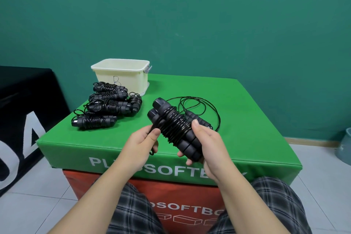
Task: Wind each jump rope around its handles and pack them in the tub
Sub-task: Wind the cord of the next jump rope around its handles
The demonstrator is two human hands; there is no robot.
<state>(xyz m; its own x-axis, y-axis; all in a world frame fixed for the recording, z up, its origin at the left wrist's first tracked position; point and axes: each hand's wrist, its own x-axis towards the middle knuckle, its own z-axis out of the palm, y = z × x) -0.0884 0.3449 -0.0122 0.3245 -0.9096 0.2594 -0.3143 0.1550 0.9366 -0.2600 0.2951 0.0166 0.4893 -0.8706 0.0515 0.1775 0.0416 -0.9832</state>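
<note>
My right hand grips a pair of black jump-rope handles held side by side, tilted up to the left. Black cord is coiled many times round their middle. My left hand pinches the loose end of that cord just left of the coil. Behind my right hand lies another black jump rope, unwound, its cord looping over the green box. Several wound jump ropes lie in a pile at the back left. The cream plastic tub stands behind that pile, open at the top.
Everything rests on a green padded box stacked on an orange one. A black padded block stands to the left. My knees in checked shorts are below. A grey bowl sits on the tiled floor at right.
</note>
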